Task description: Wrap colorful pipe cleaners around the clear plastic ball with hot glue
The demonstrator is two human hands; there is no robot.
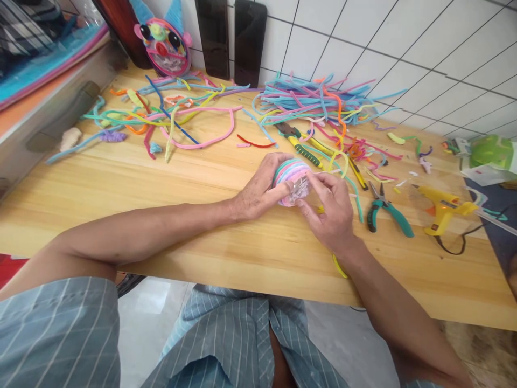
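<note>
Between my two hands is a small round piece wound with pastel pipe cleaners (288, 170) in pink, blue and mint, with a clear, shiny patch on the side facing me. My left hand (264, 188) wraps round its left side, the thumb pressed across the front. At its right edge my right hand (331, 207) pinches with thumb and index finger near the rim. A thin pale strand sticks out past the right fingers; whether they grip it or the round piece itself, I cannot make out.
Pliers with teal handles (390, 213) and a yellow glue gun (444, 207) lie to the right. Behind the hands are yellow-green pliers (301, 145) and a heap of pipe cleaners (311, 99). A decorated face figure (167, 48) and two dark phones (249, 43) stand by the tiled wall.
</note>
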